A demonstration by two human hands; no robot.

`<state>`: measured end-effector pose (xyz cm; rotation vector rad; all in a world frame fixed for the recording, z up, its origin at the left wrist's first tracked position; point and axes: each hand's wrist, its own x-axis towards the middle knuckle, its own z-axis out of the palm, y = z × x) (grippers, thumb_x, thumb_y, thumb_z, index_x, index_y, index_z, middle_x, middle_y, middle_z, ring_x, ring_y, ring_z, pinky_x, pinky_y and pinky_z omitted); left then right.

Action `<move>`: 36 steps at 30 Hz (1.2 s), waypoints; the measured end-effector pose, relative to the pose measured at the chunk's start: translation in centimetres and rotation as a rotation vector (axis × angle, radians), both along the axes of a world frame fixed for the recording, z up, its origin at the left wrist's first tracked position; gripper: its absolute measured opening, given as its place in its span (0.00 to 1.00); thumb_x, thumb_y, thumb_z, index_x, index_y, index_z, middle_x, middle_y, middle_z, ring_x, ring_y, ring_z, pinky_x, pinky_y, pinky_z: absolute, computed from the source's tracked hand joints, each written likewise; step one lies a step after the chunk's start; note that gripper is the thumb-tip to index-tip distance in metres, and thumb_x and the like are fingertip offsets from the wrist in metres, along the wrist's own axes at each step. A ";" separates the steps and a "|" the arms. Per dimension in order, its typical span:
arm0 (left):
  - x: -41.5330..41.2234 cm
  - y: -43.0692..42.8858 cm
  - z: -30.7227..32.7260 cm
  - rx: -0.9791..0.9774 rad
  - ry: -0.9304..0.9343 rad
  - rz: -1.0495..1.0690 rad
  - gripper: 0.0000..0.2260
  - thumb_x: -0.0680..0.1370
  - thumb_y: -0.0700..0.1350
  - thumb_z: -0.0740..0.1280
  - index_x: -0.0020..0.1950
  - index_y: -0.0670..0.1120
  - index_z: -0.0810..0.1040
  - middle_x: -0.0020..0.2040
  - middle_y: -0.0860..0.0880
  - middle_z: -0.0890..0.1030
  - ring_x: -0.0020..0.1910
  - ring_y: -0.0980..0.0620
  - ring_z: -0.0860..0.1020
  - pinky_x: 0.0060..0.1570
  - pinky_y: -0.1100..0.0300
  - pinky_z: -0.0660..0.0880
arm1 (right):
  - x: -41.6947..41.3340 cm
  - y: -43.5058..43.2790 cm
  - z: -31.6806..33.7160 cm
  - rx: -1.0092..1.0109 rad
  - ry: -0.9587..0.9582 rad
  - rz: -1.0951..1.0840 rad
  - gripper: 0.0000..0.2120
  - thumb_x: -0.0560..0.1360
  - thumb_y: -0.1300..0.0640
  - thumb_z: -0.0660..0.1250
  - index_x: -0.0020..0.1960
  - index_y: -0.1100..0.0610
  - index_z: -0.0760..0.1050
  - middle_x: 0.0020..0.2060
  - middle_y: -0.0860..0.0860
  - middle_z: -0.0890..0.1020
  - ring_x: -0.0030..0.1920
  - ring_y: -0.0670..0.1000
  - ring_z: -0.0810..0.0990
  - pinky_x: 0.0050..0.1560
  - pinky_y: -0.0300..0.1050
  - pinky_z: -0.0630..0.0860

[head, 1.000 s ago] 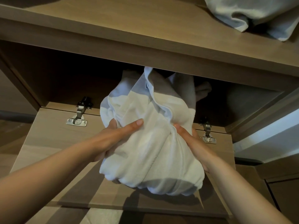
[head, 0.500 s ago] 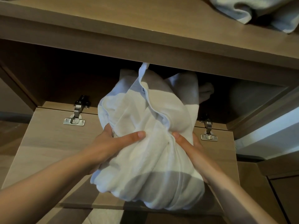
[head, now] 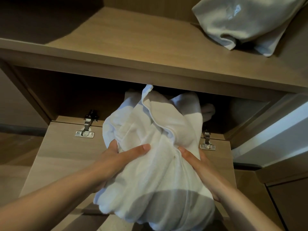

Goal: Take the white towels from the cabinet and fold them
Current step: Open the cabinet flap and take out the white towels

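A crumpled bundle of white towels (head: 155,177) hangs in front of the open lower compartment of the wooden cabinet (head: 116,75). My left hand (head: 120,160) grips the bundle's left side, thumb laid across the front. My right hand (head: 196,165) holds the right side, its fingers hidden behind the cloth. The bundle's top edge still reaches up under the shelf board. More pale cloth (head: 208,112) lies deeper inside the dark compartment.
The cabinet's flap door (head: 63,157) lies folded down below the bundle, on two metal hinges (head: 85,129). On the shelf above, at the right, sits a grey fabric bag (head: 241,24). A light panel (head: 275,139) runs along the right side.
Both hands have drawn the towel bundle outward and downward, closer to me. The view has tilted up, showing more of the upper shelf and the grey bag.
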<state>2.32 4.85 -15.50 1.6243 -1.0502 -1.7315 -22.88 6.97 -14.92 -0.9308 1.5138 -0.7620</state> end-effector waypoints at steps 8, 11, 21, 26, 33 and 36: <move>-0.6 -0.1 2.2 0.021 0.082 0.106 0.40 0.55 0.67 0.80 0.64 0.59 0.72 0.56 0.56 0.83 0.53 0.51 0.83 0.56 0.49 0.78 | 0.1 -1.7 3.4 0.098 0.091 0.017 0.41 0.52 0.25 0.72 0.62 0.37 0.68 0.54 0.42 0.80 0.52 0.46 0.79 0.45 0.41 0.73; -0.5 1.5 5.0 0.051 0.061 0.069 0.38 0.59 0.67 0.78 0.66 0.56 0.73 0.56 0.54 0.83 0.54 0.49 0.83 0.56 0.48 0.78 | 0.1 -0.6 6.1 0.173 0.173 0.048 0.39 0.52 0.24 0.69 0.59 0.35 0.65 0.53 0.38 0.77 0.52 0.43 0.78 0.51 0.42 0.73; -0.4 7.7 21.7 0.239 0.012 0.128 0.36 0.58 0.70 0.76 0.63 0.61 0.73 0.53 0.59 0.83 0.52 0.54 0.83 0.55 0.51 0.78 | 0.8 4.2 22.5 0.373 0.181 0.108 0.45 0.49 0.25 0.68 0.62 0.36 0.58 0.52 0.38 0.74 0.49 0.42 0.75 0.54 0.43 0.69; -0.5 11.1 32.4 0.271 -0.024 0.155 0.36 0.58 0.72 0.74 0.62 0.62 0.72 0.52 0.60 0.83 0.52 0.56 0.82 0.54 0.55 0.77 | 0.7 6.9 32.6 0.421 0.239 0.137 0.62 0.45 0.19 0.66 0.75 0.43 0.62 0.67 0.46 0.74 0.64 0.51 0.74 0.67 0.50 0.69; -1.8 14.5 47.4 0.278 0.011 0.195 0.38 0.56 0.71 0.76 0.63 0.62 0.71 0.53 0.61 0.83 0.52 0.57 0.82 0.56 0.54 0.77 | 0.0 9.7 48.7 0.364 0.173 0.133 0.37 0.60 0.29 0.74 0.64 0.40 0.68 0.56 0.39 0.77 0.50 0.37 0.76 0.49 0.34 0.70; -2.3 14.6 53.3 0.238 -0.011 0.169 0.42 0.56 0.73 0.74 0.66 0.62 0.68 0.56 0.60 0.81 0.55 0.54 0.80 0.60 0.51 0.76 | -0.5 10.1 54.9 0.338 0.221 0.144 0.43 0.59 0.30 0.69 0.71 0.41 0.65 0.61 0.42 0.75 0.57 0.44 0.75 0.58 0.41 0.67</move>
